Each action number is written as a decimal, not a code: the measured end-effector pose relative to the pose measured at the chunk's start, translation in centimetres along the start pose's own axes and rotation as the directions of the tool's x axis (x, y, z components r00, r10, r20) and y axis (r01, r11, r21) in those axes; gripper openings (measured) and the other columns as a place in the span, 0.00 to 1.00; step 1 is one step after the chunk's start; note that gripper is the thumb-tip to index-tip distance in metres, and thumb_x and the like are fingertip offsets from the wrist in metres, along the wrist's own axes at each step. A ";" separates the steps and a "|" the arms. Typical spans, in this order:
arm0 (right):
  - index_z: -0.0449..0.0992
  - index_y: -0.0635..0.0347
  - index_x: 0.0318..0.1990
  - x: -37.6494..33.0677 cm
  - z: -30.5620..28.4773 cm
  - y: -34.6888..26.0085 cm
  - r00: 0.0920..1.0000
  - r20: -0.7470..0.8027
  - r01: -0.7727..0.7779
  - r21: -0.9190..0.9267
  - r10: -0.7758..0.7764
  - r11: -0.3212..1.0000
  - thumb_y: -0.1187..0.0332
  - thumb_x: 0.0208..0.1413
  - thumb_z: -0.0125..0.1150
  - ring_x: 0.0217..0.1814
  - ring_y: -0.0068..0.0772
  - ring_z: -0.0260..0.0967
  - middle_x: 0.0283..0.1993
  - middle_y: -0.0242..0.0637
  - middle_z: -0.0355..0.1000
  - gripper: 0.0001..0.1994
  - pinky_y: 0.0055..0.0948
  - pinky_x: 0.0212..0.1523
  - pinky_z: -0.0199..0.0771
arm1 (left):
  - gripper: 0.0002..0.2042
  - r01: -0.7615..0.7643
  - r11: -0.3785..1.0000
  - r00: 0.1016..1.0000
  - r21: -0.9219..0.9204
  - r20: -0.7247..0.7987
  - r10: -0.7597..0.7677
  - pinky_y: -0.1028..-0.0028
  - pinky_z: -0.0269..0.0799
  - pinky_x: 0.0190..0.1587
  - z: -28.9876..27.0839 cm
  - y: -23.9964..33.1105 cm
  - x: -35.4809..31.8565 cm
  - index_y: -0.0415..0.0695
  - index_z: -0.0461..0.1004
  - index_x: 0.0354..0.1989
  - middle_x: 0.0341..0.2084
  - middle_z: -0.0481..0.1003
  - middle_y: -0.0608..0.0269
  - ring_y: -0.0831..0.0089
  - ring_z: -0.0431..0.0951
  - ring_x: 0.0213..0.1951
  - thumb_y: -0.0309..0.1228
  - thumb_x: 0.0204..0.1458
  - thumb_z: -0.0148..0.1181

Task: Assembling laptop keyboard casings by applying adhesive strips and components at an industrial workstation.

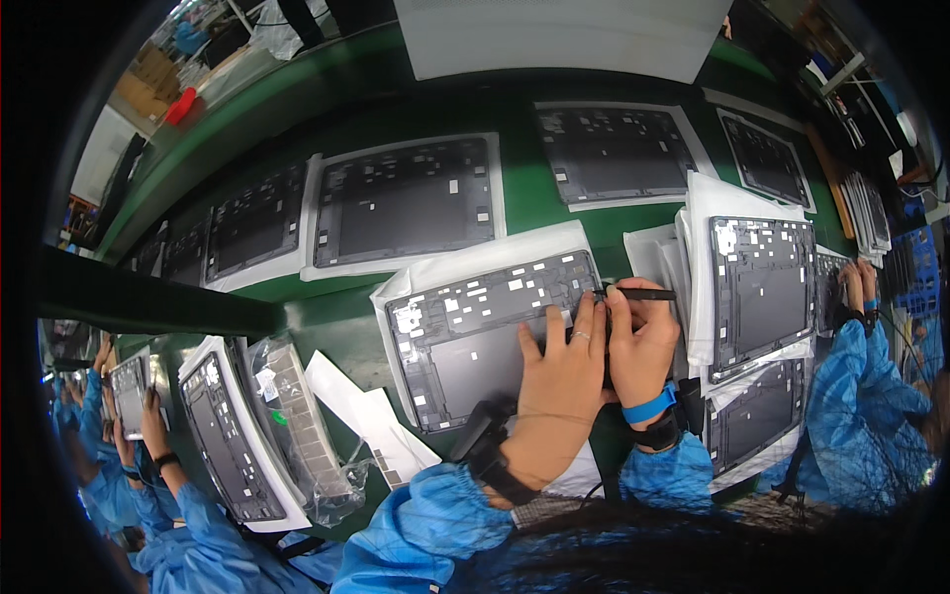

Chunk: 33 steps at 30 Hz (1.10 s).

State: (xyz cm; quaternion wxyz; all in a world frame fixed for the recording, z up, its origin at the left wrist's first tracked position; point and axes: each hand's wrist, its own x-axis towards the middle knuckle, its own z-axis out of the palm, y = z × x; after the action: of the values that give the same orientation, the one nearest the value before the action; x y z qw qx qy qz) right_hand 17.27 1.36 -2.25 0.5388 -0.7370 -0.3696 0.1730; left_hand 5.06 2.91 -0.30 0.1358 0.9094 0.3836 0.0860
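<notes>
A dark grey tablet back shell (475, 332) lies inner side up on a white sheet in front of me, dotted with small white stickers. My left hand (559, 381) rests flat on its right part, fingers spread, a ring on one finger. My right hand (641, 342) is closed around a thin black pen-like tool (643, 294), whose tip touches the shell's upper right corner. Both wrists wear straps below blue sleeves.
Several more shells on white sheets ride the green belt (346, 317) behind. A stack of shells (757, 287) stands to my right. A shell (223, 436) and a bag of small parts (302, 421) lie at left. People in blue work on both sides.
</notes>
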 end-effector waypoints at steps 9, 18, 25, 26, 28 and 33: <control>0.75 0.62 0.52 -1.6 -2.5 -3.3 0.996 0.047 -0.075 0.071 0.071 0.995 0.69 0.74 0.54 0.33 0.23 0.67 0.31 0.33 0.69 0.08 0.26 0.34 0.69 | 0.39 -0.022 0.968 1.000 -0.249 0.006 0.025 0.39 0.70 0.56 -3.3 -4.5 0.6 0.40 0.72 0.65 0.61 0.72 0.56 0.51 0.70 0.61 0.48 0.45 0.75; 0.72 0.59 0.49 -2.7 -2.0 -2.0 0.972 0.186 0.204 -0.384 -0.141 0.901 0.78 0.56 0.68 0.39 0.50 0.76 0.36 0.42 0.75 0.15 0.43 0.42 0.76 | 0.21 0.904 0.425 0.365 -0.050 -0.428 -0.827 0.53 0.78 0.56 -6.4 -29.0 1.0 0.32 0.68 0.54 0.55 0.71 0.37 0.43 0.77 0.55 0.36 0.61 0.64; 0.69 0.59 0.51 -1.1 -1.0 -0.7 0.977 0.165 0.192 -0.385 -0.137 0.903 0.84 0.57 0.61 0.36 0.54 0.77 0.32 0.47 0.74 0.16 0.46 0.39 0.75 | 0.19 0.850 0.524 0.412 -0.047 -0.560 -0.719 0.54 0.82 0.48 -5.0 -30.4 1.2 0.30 0.63 0.50 0.50 0.73 0.33 0.37 0.83 0.43 0.30 0.61 0.64; 0.68 0.60 0.51 -0.8 -1.0 -0.6 0.973 0.171 0.209 -0.344 -0.158 0.915 0.84 0.58 0.61 0.36 0.54 0.77 0.32 0.48 0.73 0.16 0.47 0.39 0.75 | 0.19 0.849 0.528 0.419 -0.042 -0.556 -0.718 0.54 0.82 0.48 -5.1 -30.1 1.2 0.30 0.63 0.50 0.50 0.73 0.33 0.37 0.83 0.43 0.30 0.61 0.64; 0.67 0.64 0.51 -0.4 -0.9 -1.1 0.974 0.179 0.194 -0.341 -0.139 0.920 0.85 0.59 0.59 0.37 0.55 0.76 0.33 0.50 0.73 0.15 0.46 0.39 0.75 | 0.17 0.858 0.510 0.367 -0.063 -0.620 -0.694 0.61 0.85 0.43 -5.1 -29.4 0.9 0.33 0.65 0.48 0.45 0.78 0.39 0.48 0.86 0.45 0.30 0.60 0.66; 0.68 0.64 0.50 -0.5 -0.8 -0.7 0.975 0.136 0.213 -0.350 -0.176 0.912 0.85 0.58 0.59 0.40 0.54 0.76 0.37 0.49 0.73 0.14 0.44 0.41 0.75 | 0.23 0.917 0.389 0.303 -0.088 -0.478 -0.824 0.62 0.83 0.49 -6.2 -27.6 3.3 0.35 0.65 0.50 0.44 0.80 0.39 0.47 0.84 0.48 0.28 0.53 0.72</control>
State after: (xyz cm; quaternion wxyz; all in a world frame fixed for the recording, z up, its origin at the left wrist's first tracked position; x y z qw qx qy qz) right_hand 17.19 0.53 -1.39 0.3886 -0.7733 -0.4936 0.0849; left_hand -12.95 24.87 -2.87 -0.0243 0.5138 0.8414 0.1654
